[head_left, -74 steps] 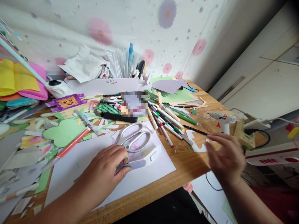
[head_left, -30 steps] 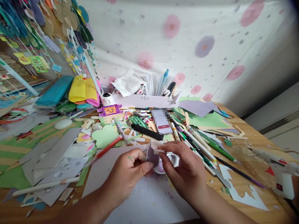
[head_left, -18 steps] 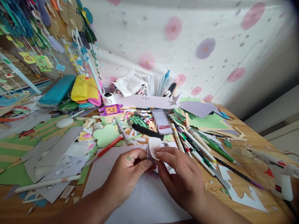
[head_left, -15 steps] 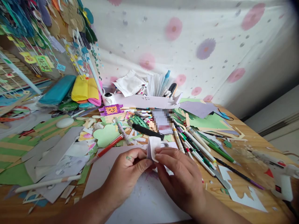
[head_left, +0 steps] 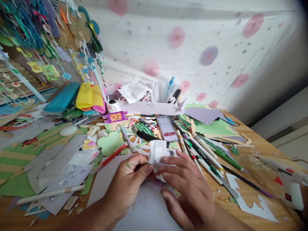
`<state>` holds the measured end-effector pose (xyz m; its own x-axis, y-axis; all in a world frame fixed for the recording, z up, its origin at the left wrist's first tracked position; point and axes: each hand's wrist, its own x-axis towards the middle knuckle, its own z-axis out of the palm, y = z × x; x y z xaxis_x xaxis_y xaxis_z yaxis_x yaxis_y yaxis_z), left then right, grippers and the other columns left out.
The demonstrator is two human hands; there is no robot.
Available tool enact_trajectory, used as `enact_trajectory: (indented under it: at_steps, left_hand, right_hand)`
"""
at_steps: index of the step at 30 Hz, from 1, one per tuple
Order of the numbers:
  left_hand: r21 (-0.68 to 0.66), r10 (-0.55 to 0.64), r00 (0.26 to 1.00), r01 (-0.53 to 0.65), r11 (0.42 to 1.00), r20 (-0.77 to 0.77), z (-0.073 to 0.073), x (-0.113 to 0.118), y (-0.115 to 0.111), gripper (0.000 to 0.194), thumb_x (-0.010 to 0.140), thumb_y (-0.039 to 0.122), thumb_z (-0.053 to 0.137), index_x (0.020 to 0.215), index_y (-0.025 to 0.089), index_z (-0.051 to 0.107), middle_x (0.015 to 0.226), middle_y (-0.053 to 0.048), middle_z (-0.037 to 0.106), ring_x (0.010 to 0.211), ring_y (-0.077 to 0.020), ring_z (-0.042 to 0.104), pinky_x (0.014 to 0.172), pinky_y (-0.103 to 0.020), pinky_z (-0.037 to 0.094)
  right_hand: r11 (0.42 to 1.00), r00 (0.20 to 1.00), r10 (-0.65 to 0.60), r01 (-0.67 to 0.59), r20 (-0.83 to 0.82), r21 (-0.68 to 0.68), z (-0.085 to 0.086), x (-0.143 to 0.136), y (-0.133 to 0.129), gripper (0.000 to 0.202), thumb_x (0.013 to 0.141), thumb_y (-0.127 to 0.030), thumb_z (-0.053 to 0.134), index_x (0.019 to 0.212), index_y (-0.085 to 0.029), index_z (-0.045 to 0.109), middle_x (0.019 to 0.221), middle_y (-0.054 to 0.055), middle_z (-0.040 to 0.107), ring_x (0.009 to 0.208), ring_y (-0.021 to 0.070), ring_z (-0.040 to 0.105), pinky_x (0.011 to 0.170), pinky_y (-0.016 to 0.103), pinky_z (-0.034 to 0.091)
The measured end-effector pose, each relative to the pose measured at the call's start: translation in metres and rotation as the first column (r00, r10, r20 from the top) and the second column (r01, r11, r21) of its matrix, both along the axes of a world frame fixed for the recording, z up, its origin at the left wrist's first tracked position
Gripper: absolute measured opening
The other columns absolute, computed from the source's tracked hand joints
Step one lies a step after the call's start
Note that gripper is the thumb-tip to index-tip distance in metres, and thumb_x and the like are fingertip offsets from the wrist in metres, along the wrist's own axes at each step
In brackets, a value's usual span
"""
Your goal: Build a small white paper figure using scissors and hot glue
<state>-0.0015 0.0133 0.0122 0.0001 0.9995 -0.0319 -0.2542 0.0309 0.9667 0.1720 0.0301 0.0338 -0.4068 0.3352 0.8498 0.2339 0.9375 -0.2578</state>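
Observation:
A small folded white paper piece [head_left: 158,150] stands up between my two hands, above a large pale sheet [head_left: 146,208] at the front of the table. My left hand [head_left: 131,183] pinches its lower left side between thumb and forefinger. On the right, my right hand [head_left: 187,189] rests its spread fingertips against the paper's face, its thumb held apart below. The paper's lower edge is partly hidden by the fingers.
Pens and brushes [head_left: 204,150] lie to the right, with a glue gun [head_left: 286,183] at the far right. Behind the hands are a black-handled tool [head_left: 146,136] and a phone [head_left: 167,128]. Cut green and white papers [head_left: 55,166] cover the left; a white box [head_left: 149,107] stands behind.
My right hand has opened, its thumb moving down away from the paper and its fingers spreading over it. The white paper now shows its face more. The view has shifted slightly.

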Motion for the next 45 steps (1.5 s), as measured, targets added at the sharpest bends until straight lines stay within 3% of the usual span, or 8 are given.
enact_trajectory:
  at_steps: [4,6,9,12,20,32,41,45]
  left_hand:
    - [0.015,-0.076,0.997,0.077,0.997,-0.029,-0.001,-0.001,0.001,0.021,0.081,0.034,0.069,0.068,0.018,0.063,0.069,-0.001,0.064,0.069,-0.0158,0.058,0.066,-0.025,0.047]
    - [0.024,-0.094,0.992,0.096,0.995,-0.086,0.0,-0.001,0.002,0.019,0.081,0.032,0.067,0.068,0.018,0.065,0.069,-0.001,0.066,0.069,-0.016,0.059,0.066,-0.025,0.047]
    - [0.051,-0.096,0.977,0.107,0.993,-0.192,0.001,-0.001,0.003,0.018,0.081,0.028,0.067,0.066,0.018,0.066,0.064,0.0,0.065,0.065,-0.0147,0.058,0.063,-0.023,0.045]
    - [0.051,-0.127,0.958,0.145,0.988,-0.258,0.001,0.0,0.003,0.022,0.083,0.032,0.064,0.066,0.018,0.067,0.064,-0.001,0.064,0.064,-0.0146,0.057,0.062,-0.022,0.044]
    - [-0.038,-0.083,0.933,0.074,0.997,-0.349,0.003,0.009,0.004,0.027,0.068,0.032,0.073,0.059,0.019,0.051,0.054,0.005,0.048,0.051,-0.0115,0.046,0.048,-0.021,0.038]
    - [-0.158,-0.195,0.935,0.154,0.975,-0.295,0.012,0.009,0.002,0.022,0.079,0.033,0.059,0.064,0.018,0.058,0.057,-0.001,0.066,0.059,-0.0162,0.065,0.058,-0.024,0.051]
    - [-0.144,-0.266,0.948,0.243,0.959,-0.176,0.006,0.009,0.003,0.023,0.077,0.038,0.068,0.082,0.016,0.063,0.071,-0.001,0.064,0.065,-0.0153,0.063,0.064,-0.026,0.052]
    - [-0.167,-0.213,0.95,0.177,0.97,-0.228,0.004,0.013,0.004,0.023,0.071,0.033,0.072,0.069,0.016,0.057,0.058,0.002,0.059,0.053,-0.0123,0.056,0.053,-0.023,0.046]
  right_hand:
    - [0.936,0.916,-0.105,-0.041,-0.388,-0.351,-0.01,0.006,0.01,0.026,0.085,-0.015,0.058,0.111,-0.018,0.062,0.099,0.009,0.063,0.096,0.0222,0.059,0.086,0.039,0.047]
    - [0.734,0.877,-0.125,-0.233,-0.464,-0.638,-0.016,0.004,0.018,0.02,0.088,-0.027,0.059,0.106,-0.021,0.063,0.094,0.007,0.062,0.086,0.019,0.059,0.074,0.032,0.048]
    - [0.305,0.858,-0.049,-0.475,-0.512,-0.825,-0.019,-0.003,0.026,0.025,0.086,-0.042,0.062,0.086,-0.017,0.065,0.07,0.001,0.06,0.06,0.0126,0.054,0.054,0.024,0.043]
    - [0.163,0.839,-0.089,-0.519,-0.536,-0.839,-0.017,-0.01,0.026,0.029,0.079,-0.042,0.071,0.073,-0.015,0.063,0.059,-0.001,0.058,0.05,0.0102,0.05,0.049,0.022,0.039]
    - [0.217,0.832,-0.189,-0.483,-0.522,-0.848,-0.017,-0.018,0.02,0.027,0.073,-0.035,0.077,0.066,-0.013,0.063,0.056,-0.003,0.056,0.051,0.0068,0.043,0.048,0.019,0.034]
    - [0.122,0.81,-0.197,-0.539,-0.553,-0.833,-0.02,-0.016,0.025,0.029,0.072,-0.037,0.077,0.069,-0.013,0.062,0.055,-0.003,0.059,0.044,0.0069,0.046,0.044,0.019,0.034]
    - [0.2,0.836,-0.282,-0.428,-0.47,-0.881,-0.019,-0.016,0.026,0.034,0.072,-0.042,0.074,0.061,-0.016,0.057,0.049,-0.004,0.053,0.043,0.0079,0.042,0.043,0.021,0.031]
    - [0.22,0.855,-0.266,-0.396,-0.445,-0.891,-0.02,-0.02,0.023,0.034,0.073,-0.045,0.073,0.064,-0.016,0.059,0.049,-0.004,0.053,0.044,0.0084,0.041,0.043,0.022,0.031]
